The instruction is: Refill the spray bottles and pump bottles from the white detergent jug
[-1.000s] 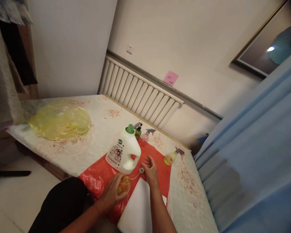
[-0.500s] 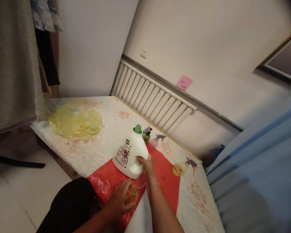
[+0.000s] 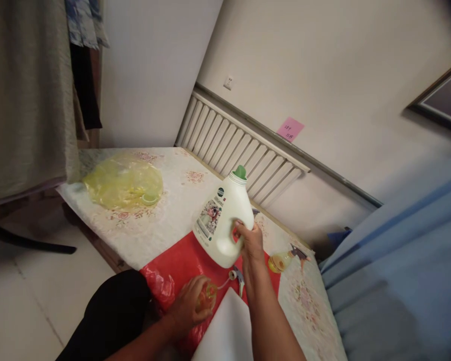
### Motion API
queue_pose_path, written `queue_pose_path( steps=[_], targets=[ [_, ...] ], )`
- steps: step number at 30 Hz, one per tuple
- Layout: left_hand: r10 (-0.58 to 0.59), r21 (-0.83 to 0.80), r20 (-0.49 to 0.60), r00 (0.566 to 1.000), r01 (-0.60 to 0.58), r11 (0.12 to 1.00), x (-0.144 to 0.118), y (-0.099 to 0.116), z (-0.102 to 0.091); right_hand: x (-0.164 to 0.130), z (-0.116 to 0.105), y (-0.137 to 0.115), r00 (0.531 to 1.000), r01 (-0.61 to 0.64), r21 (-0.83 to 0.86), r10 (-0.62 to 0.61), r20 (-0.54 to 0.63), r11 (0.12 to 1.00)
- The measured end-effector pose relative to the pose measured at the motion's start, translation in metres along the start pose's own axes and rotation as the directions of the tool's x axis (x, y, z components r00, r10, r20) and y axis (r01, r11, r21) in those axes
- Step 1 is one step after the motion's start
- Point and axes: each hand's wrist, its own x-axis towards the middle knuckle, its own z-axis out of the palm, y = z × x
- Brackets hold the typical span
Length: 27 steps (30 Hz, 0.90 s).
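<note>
Knee in black cloth [image 3: 108, 311] juts in at the lower left, and near it the left hand [image 3: 191, 303] is wrapped around a small clear yellowish bottle [image 3: 208, 296], its round open mouth facing up past the fingers. Just to the right a smooth white object [image 3: 227, 328], cut off by the lower edge, lies on a red plastic sheet [image 3: 173, 258]. Beyond its tip rests a spray head [image 3: 237, 277], its thin tube reaching toward the small bottle; whether the two touch, I cannot tell. Above the red sheet, the right hand [image 3: 252, 240] is closed on the handle of a big white jug [image 3: 227, 210], raised and leaning a little, with a printed label on its side and a green spout [image 3: 240, 172] in its neck. Farther right, a yellow spray bottle [image 3: 280, 261] lies by the sheet's edge on a flowered tablecloth [image 3: 173, 200]. Over to the left sits a crumpled yellow bag [image 3: 115, 180], a pale green cap [image 3: 149, 199] at its edge. Behind the table run a white radiator [image 3: 240, 143] and, above it, a pink note [image 3: 290, 129] on the wall.
</note>
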Motion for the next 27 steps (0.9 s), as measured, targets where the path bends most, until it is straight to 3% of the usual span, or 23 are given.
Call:
queue_pose_path(
  steps=[7, 15, 21, 27],
  targets=[
    [0.008, 0.037, -0.018, 1.000, -0.007, 0.999, 0.003, 0.000, 0.001, -0.049, -0.073, -0.058, 0.999, -0.036, -0.106, 0.036, 0.001, 0.994],
    [0.042, 0.031, -0.062, 0.997, -0.040, 0.999, 0.005, 0.001, 0.003, -0.126, -0.156, -0.077, 0.978, -0.188, -0.283, 0.207, 0.037, 0.940],
    [0.049, 0.009, -0.007, 0.999, -0.049, 0.999, 0.007, -0.002, 0.002, -0.174, -0.182, -0.080, 0.932, -0.325, -0.287, 0.357, 0.066, 0.901],
    [0.029, -0.007, 0.067, 0.997, -0.029, 1.000, 0.007, 0.001, -0.005, -0.203, -0.193, -0.070, 0.897, -0.358, -0.328, 0.420, 0.140, 0.874]
  ],
)
